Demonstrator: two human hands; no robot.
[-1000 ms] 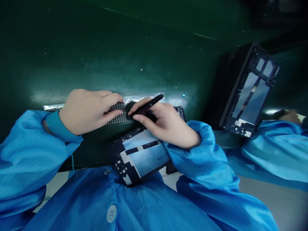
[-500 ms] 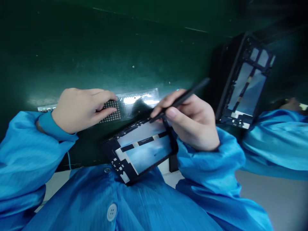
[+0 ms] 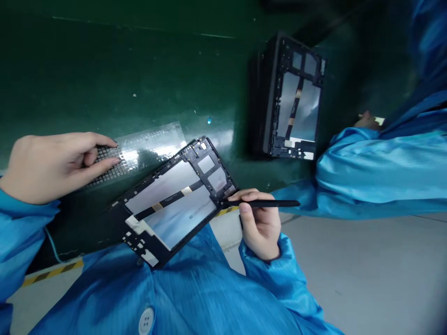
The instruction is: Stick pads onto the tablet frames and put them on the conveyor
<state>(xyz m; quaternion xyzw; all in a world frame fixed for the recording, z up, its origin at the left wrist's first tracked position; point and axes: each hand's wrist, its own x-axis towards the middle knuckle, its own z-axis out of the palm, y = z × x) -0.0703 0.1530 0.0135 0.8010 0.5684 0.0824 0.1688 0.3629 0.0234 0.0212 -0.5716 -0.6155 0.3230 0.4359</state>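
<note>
My left hand [image 3: 66, 160] lies on a clear plastic sheet [image 3: 153, 139] of small dark square pads, its thumb and forefinger at the sheet with the other fingers curled under. A black pair of tweezers [image 3: 268, 203] is pinched in my right hand [image 3: 260, 223], pointing left. Its tip meets the right corner of an opened tablet [image 3: 174, 200], which lies tilted in front of my body at the table's edge. The tablet's inner side faces up, with a ribbon cable across a silvery panel. Whether the tweezers hold a pad is too small to tell.
A stack of similar opened tablets [image 3: 296, 102] stands on the green table [image 3: 139, 60] to the right. Beyond it reaches a co-worker's blue sleeve [image 3: 380, 163] and hand. A small blue bit [image 3: 209, 121] lies on the table. Yellow-black tape [image 3: 56, 272] marks the front edge.
My right hand with the tweezers has moved from the tablet's upper edge to its right corner, the tweezers now nearly level. The view has shifted to the right; my left hand stays at the sheet.
</note>
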